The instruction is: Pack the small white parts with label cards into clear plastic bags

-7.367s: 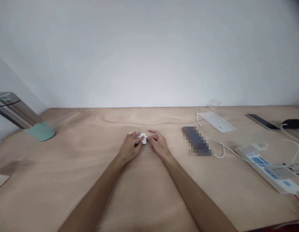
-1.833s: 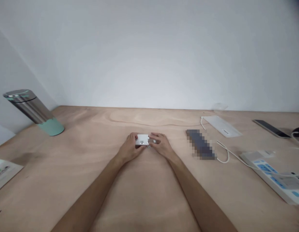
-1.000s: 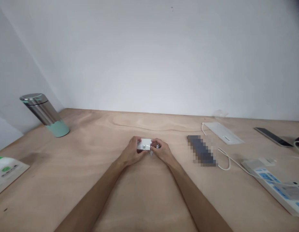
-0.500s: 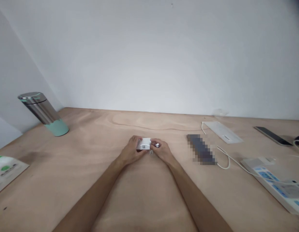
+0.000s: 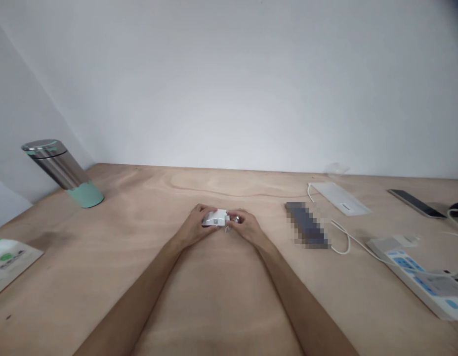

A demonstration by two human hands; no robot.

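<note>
My left hand and my right hand meet at the middle of the plywood table, just above its surface. Between them they grip a small white plastic device, with the left fingers around its left end. A small shiny metal part shows among my right fingers, and a thin white wire hangs below it. The device's underside is hidden by my fingers.
To the right lie a pixelated dark object, a white flat pad with a white cable, a phone and a power strip. A steel-and-mint tumbler stands far left, beside a printed packet.
The white device has turned, and its flat face with the small metal square no longer shows upward. My hands have closed in around it. The view has shifted slightly.
</note>
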